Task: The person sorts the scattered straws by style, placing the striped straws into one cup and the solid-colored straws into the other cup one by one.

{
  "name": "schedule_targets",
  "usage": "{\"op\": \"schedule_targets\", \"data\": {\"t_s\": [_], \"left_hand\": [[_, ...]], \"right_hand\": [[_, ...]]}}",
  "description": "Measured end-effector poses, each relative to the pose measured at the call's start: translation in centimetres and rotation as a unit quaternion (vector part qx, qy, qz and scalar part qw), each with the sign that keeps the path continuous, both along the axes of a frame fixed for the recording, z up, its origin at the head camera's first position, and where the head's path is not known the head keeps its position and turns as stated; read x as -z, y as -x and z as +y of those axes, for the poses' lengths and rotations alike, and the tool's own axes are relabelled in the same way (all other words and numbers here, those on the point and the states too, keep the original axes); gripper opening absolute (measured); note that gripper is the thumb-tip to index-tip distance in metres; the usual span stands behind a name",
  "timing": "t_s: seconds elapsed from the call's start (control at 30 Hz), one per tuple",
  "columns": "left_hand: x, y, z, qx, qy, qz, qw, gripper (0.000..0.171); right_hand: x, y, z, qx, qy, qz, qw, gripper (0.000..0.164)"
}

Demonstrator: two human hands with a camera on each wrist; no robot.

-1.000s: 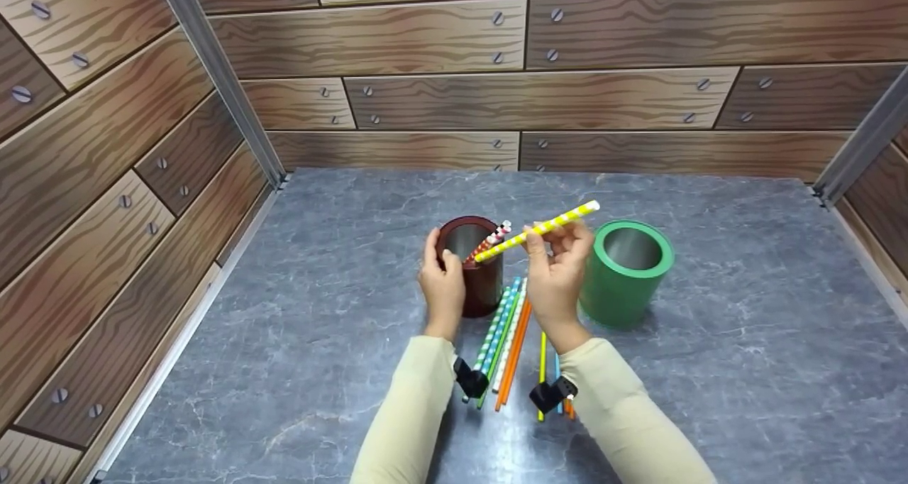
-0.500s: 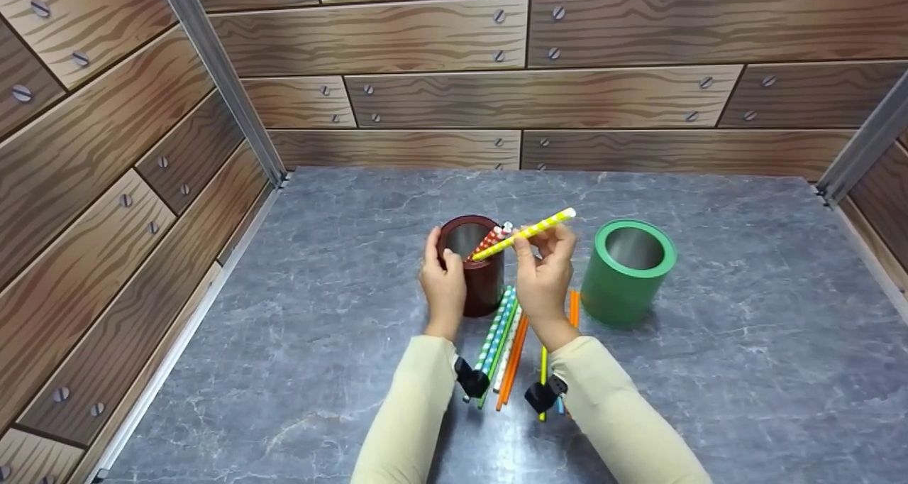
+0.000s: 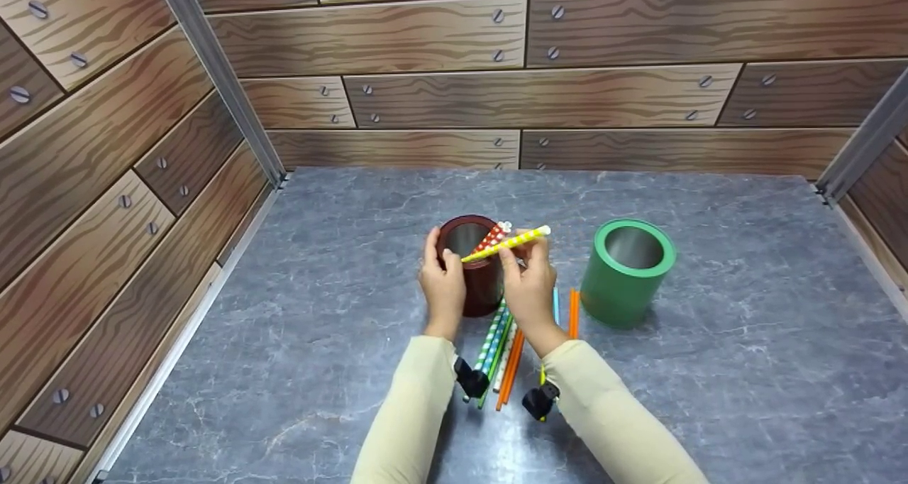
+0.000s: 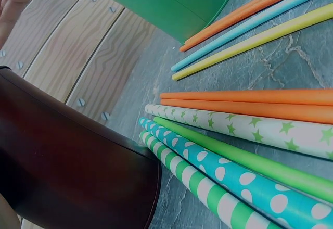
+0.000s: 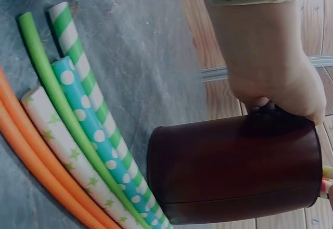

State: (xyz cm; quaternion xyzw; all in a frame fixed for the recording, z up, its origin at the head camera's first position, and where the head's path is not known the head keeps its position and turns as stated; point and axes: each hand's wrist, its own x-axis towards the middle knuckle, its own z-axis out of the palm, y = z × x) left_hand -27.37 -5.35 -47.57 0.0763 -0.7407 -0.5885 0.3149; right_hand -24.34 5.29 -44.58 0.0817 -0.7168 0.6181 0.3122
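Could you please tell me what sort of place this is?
Probably a booth set up for recording: a grey marbled surface, wood-print panels rising around it, and black devices on both wrists.

maroon cup [image 3: 483,285]: upright, open-topped | yellow-white striped straw [image 3: 523,238]: slanted, lower end near cup

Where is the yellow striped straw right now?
In the head view, the yellow striped straw is in the right hand, at the maroon cup's near rim.

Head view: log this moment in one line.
left hand: holding dark-red cup | right hand: pinching yellow-striped straw, tilted | green cup: upright, untouched
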Motion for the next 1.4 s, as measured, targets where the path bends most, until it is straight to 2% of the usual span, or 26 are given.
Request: {"op": "schedule_targets", "data": {"t_s": [0.17, 0.83, 1.13, 1.4], "left_hand": [[0.1, 0.1, 0.0, 0.008, -0.005, 0.003, 0.9999, 0.043], [0.2, 0.0, -0.1, 0.012, -0.004, -0.008, 0.9999, 0.044], [0.1, -0.1, -0.2, 0.02, -0.01, -0.011, 0.9997, 0.044], [0.0, -0.1, -0.1, 0.017, -0.008, -0.012, 0.9998, 0.044]], "right_hand": [[0.4, -0.1, -0.1, -0.003, 0.003, -0.019, 1.0, 0.027], [1.5, -0.3, 0.5, 0.006, -0.009, -0.032, 0.999, 0.025], [1.9, -0.4, 1.2, 0.03, -0.035, -0.101, 0.994, 0.023], [2.6, -0.6, 1.9, 0.023, -0.052, -0.176, 0.983, 0.03]]}}
